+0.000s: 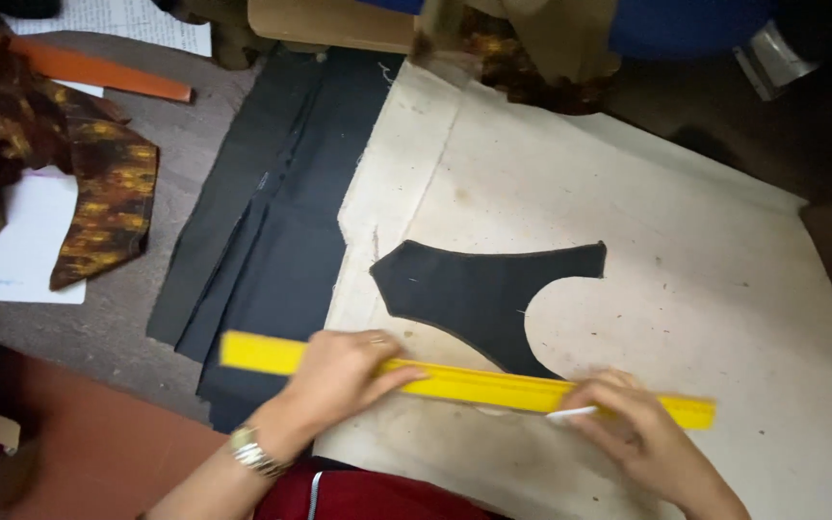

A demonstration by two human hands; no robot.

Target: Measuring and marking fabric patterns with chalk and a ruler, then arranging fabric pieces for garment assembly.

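Observation:
A long yellow ruler (474, 383) lies across the near edge of a cream fabric sheet (647, 250). My left hand (339, 371), with a metal watch on the wrist, presses flat on the ruler's left part. My right hand (637, 424) rests at the ruler's right part and pinches a small white piece of chalk (570, 414) against its edge. Just beyond the ruler, a dark curved cut-out piece (474, 289) lies on the cream fabric.
Dark pleated cloth (262, 221) lies to the left, partly under the cream sheet. A brown and yellow patterned fabric strip (98, 183), white paper (21, 250) and an orange flat bar (98, 69) sit at far left. More patterned fabric (532, 58) bunches at the top.

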